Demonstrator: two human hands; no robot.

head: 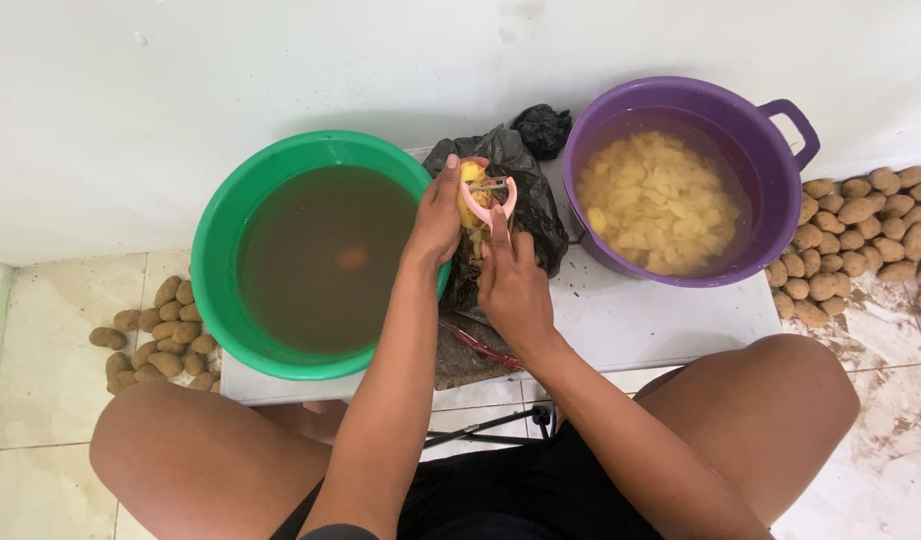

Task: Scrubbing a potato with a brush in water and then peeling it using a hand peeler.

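Note:
My left hand [438, 218] grips a partly peeled yellow potato [470, 174] over a black plastic bag [533, 205]. My right hand [514, 283] holds a pink Y-shaped peeler [501, 198] with its blade against the potato. Both hands hover between a green basin [224, 232] of murky brown water on the left and a purple tub [681, 100] of peeled potato pieces in water on the right.
Both tubs stand on a low white board [641, 320]. Unpeeled brown potatoes [161, 335] lie heaped on the tiled floor at the left, and a larger pile of potatoes [871, 240] at the right. My bare knees frame the foreground. A small black bag [543, 128] sits by the wall.

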